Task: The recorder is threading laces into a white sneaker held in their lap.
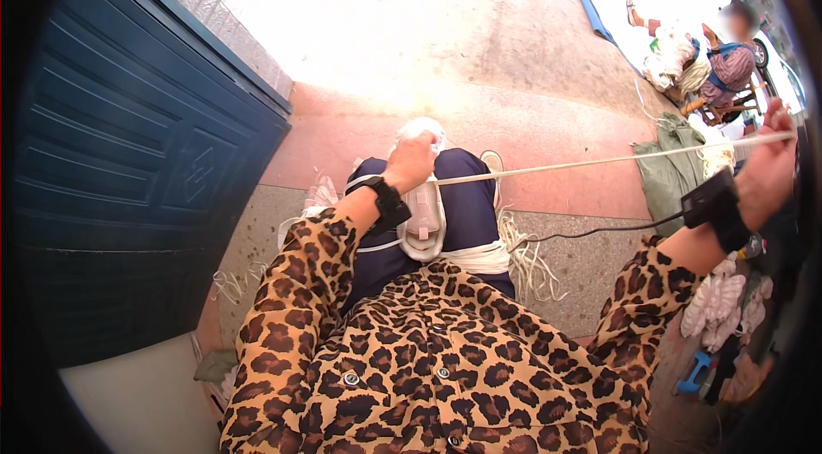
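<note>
A pale pink and white shoe (pixel 423 213) lies lengthwise on my lap, its opening toward me. My left hand (pixel 411 161) is closed over its far end, and the fingers partly hide that end. From the shoe, a white cord (pixel 582 163) stretches taut across to the far right. My right hand (pixel 769 165) is raised at the right edge of the view, with the cord's end in its closed fingers. A bundle of loose white cords (pixel 533 261) hangs beside my right thigh, and a white band lies across that thigh.
A dark blue panelled door (pixel 154 154) stands close on my left. A green sack (pixel 672 176) lies on the right, with another person (pixel 728 69) seated beyond it. Pale shoes or cloth (pixel 715 304) and a blue-handled tool (pixel 693 373) lie at lower right. A black cable (pixel 599 230) runs from my right wrist.
</note>
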The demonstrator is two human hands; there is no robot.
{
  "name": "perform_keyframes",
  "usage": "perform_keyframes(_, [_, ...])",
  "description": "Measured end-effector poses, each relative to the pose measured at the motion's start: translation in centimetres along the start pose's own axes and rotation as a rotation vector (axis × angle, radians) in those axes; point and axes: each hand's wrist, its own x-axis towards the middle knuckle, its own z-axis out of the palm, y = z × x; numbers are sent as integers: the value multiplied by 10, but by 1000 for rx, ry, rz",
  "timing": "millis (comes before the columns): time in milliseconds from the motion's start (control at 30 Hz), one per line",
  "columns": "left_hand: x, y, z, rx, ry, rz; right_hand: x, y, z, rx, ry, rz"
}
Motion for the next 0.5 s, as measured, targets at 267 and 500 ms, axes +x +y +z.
perform_keyframes(267, [-50,-47,-19,150,-30,16,-257,133,105,-560,-776,1059])
perform_keyframes(500, [-53,-37,-29,-159,60,-14,-406,171,105,-873,-1345,217])
